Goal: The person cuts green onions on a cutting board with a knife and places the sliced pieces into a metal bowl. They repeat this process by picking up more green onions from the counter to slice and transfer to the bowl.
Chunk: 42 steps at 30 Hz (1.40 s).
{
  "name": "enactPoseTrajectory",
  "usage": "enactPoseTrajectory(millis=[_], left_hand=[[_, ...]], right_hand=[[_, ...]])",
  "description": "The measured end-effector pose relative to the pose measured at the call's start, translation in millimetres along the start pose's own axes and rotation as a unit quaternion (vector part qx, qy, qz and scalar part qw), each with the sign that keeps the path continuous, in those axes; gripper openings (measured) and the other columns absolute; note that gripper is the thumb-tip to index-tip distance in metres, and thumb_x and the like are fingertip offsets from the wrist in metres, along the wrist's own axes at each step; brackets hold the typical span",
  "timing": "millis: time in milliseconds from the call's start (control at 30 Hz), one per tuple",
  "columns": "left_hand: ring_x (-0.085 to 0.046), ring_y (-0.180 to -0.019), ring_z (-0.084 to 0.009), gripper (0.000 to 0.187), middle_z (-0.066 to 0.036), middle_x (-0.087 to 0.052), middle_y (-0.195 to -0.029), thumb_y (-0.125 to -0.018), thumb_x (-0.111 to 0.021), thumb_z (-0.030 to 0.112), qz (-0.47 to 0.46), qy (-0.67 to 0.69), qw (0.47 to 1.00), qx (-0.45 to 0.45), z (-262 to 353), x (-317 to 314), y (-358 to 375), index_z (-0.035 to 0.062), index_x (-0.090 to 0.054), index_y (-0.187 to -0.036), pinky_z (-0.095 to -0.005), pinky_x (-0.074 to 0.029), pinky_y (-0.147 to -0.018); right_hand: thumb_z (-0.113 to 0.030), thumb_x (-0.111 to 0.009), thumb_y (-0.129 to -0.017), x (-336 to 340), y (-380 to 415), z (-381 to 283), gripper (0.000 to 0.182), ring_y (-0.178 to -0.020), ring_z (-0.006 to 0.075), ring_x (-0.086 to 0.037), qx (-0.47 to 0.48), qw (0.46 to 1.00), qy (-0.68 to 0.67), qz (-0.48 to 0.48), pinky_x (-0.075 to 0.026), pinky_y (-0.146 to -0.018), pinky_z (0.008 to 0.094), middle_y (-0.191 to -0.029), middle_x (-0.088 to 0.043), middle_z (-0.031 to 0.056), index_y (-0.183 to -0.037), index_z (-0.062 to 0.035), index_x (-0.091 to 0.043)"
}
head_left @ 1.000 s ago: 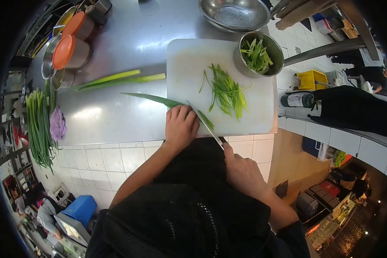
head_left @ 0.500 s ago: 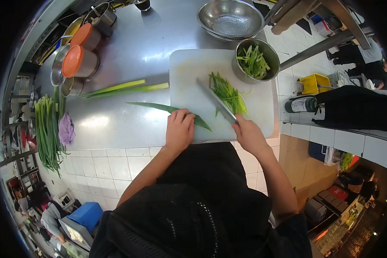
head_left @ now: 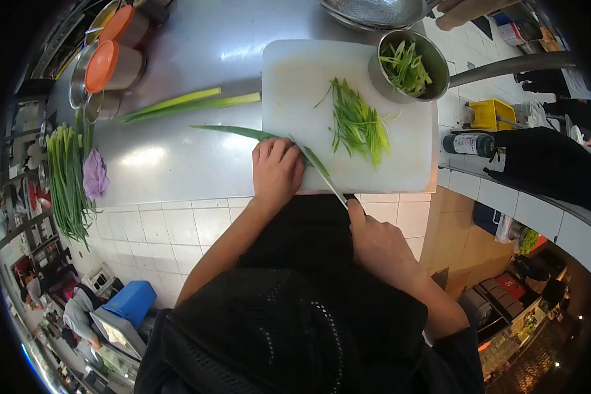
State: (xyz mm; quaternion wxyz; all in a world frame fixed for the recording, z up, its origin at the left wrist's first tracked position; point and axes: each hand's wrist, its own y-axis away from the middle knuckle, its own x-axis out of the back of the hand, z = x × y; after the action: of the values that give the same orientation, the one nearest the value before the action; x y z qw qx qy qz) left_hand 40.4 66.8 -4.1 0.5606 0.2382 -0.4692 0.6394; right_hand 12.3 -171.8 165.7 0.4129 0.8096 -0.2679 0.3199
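Two bare hands work at the near edge of a white cutting board (head_left: 299,72), set on a steel table (head_left: 177,154). At the board's 8 o'clock, my left hand (head_left: 274,172) has its fingers bent down, gripping a long green leaf (head_left: 233,131) against the surface; the leaf's tail runs out toward 9 o'clock. My right hand (head_left: 384,246), at 6 o'clock and off the board, is closed around the handle of a knife (head_left: 329,179), its blade slanting up toward 10 o'clock, just beside my left fingers. A loose pile of green strips (head_left: 358,121) lies near the board's centre, and a steel pot (head_left: 386,84) of strips sits at 1 o'clock. I judge that an outstretched left fingertip could be nicked, or that the smooth leaf could slide under light pressure, making uneven cuts.
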Motion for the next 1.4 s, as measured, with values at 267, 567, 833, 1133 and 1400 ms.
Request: enactPoseTrajectory(millis=[267, 567, 833, 1133, 1400], left_hand=[[-0.06, -0.118, -0.0345, 0.027, -0.009, -0.065, -0.12, -0.089, -0.076, 0.009, -0.009, 0.064, 0.998, 0.024, -1.5, 7.8, -0.3, 0.0069, -0.072, -0.116, -0.0492, -0.047, -0.103], [-0.06, -0.119, -0.0345, 0.025, -0.01, -0.066, -0.119, -0.089, -0.075, 0.01, -0.053, 0.031, 0.997, -0.053, 3.6, 3.3, 3.1, 0.0056, -0.07, -0.113, -0.0486, -0.047, -0.104], [-0.06, -0.118, -0.035, 0.027, -0.011, -0.065, -0.119, -0.088, -0.075, 0.01, -0.036, 0.039, 0.997, -0.058, 1.1, 3.1, 5.8, 0.0048, -0.067, -0.113, -0.0487, -0.048, -0.103], [-0.06, -0.119, -0.036, 0.026, -0.012, -0.065, -0.119, -0.09, -0.072, 0.007, -0.046, 0.088, 0.994, -0.052, -16.4, 3.1, 6.9, 0.0038, -0.07, -0.116, -0.0467, -0.049, -0.104], [-0.062, -0.117, -0.0359, 0.031, -0.011, -0.066, -0.119, -0.087, -0.077, 0.009, -0.032, -0.012, 0.998, -0.061, -11.4, 12.1, 2.2, 0.0049, -0.071, -0.117, -0.0488, -0.051, -0.102]], right_hand=[[-0.013, -0.057, -0.107, -38.4, -84.0, 56.6, 0.028, -0.083, 0.0549, -0.07, 0.007, 0.979, -0.183, 0.092, -0.055, -0.074, 0.0646, -0.086, -0.071, 0.0313, -0.131, -0.0005, -0.05], [-0.001, -0.06, -0.094, 6.2, -26.9, 13.3, 0.041, -0.079, 0.0499, -0.072, 0.003, 0.999, -0.027, 0.046, -0.058, -0.074, 0.0608, -0.08, -0.071, 0.028, -0.134, 0.0048, -0.05], [-0.001, -0.06, -0.093, -46.3, -17.1, 21.5, 0.043, -0.075, 0.0485, -0.072, -0.024, 0.999, -0.036, 0.008, -0.058, -0.07, 0.0597, -0.076, -0.069, 0.0235, -0.134, 0.0057, -0.048], [-0.007, -0.06, -0.101, -9.5, -69.0, 22.1, 0.034, -0.073, 0.0476, -0.071, 0.034, 0.99, -0.003, 0.139, -0.056, -0.067, 0.0589, -0.081, -0.07, 0.0257, -0.132, 0.0009, -0.048], [-0.003, -0.06, -0.094, -20.2, -5.3, -5.3, 0.045, -0.067, 0.0377, -0.074, 0.039, 0.996, 0.046, 0.069, -0.061, -0.061, 0.0518, -0.078, -0.07, 0.02, -0.138, 0.006, -0.051]])
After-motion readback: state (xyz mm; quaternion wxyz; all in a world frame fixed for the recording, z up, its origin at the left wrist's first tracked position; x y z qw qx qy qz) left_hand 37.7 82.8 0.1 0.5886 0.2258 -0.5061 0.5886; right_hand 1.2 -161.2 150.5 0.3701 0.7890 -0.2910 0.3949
